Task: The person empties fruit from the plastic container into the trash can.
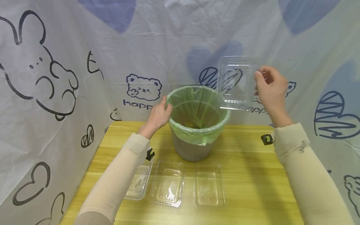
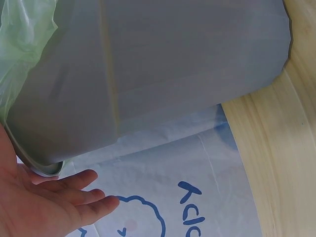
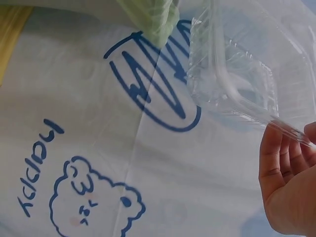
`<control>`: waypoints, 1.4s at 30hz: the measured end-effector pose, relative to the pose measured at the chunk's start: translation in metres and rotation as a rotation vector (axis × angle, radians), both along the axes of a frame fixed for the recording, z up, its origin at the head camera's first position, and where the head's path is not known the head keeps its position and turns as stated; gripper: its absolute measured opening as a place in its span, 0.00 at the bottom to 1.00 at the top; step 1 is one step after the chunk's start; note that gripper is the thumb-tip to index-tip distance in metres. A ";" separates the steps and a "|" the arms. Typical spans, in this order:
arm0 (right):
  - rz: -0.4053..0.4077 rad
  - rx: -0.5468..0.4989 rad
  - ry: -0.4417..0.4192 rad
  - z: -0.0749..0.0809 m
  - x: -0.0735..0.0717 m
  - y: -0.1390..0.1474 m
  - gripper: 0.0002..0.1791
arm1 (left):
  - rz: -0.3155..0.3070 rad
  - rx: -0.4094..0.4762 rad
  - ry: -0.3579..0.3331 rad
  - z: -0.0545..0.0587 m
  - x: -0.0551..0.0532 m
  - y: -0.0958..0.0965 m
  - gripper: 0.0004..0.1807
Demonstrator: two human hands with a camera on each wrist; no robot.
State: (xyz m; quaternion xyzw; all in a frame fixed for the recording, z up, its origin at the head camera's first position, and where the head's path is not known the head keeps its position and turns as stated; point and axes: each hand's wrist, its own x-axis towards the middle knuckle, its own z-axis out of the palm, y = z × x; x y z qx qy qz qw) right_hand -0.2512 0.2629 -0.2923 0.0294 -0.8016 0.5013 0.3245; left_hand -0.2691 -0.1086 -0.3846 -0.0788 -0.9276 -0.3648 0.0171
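Observation:
A grey trash bin [image 1: 192, 150] stands on the wooden table, its green liner bag [image 1: 197, 132] folded over the rim. At the left side of that rim is my left hand [image 1: 160, 114], holding it between thumb and index finger. The other fingers [image 2: 89, 210] extend loosely beside the bin in the left wrist view. My right hand [image 1: 271, 87] pinches the edge of a clear plastic container [image 1: 237, 82], held upright above the bin's right rim. In the right wrist view the same container [image 3: 232, 84] shows its ribbed walls, near the liner's edge.
In front of the bin, three more clear plastic containers lie in a row: a left one [image 1: 139, 184] partly behind my left sleeve, a middle one [image 1: 168, 184] and a right one [image 1: 209, 186]. A printed white curtain [image 1: 174, 40] hangs behind and beside the wooden table [image 1: 247, 175].

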 end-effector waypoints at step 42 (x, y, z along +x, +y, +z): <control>-0.052 -0.038 -0.367 -0.104 0.063 0.064 0.10 | 0.001 0.011 0.010 -0.002 -0.001 0.000 0.38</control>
